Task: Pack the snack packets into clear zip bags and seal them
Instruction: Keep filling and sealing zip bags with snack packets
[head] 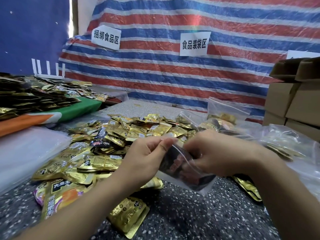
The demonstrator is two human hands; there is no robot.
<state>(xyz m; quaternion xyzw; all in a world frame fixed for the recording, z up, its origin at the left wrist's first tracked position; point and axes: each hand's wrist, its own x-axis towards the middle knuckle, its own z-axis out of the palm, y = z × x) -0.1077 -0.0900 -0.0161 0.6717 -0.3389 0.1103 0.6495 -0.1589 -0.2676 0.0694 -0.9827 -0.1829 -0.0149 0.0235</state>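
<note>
One zip bag pinched by left hand and right hand.

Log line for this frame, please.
step: sealing | left hand, right hand: pinching zip bag | contents: packets inside | loose packets: piled behind

Glossy gold foil snack packets lie heaped on a speckled, stone-like table, a clear, shiny plastic zip bag shows dark packets through its film, matt brown cardboard boxes stand before a crinkled, woven-plastic striped tarpaulin bearing white paper signs.
</note>
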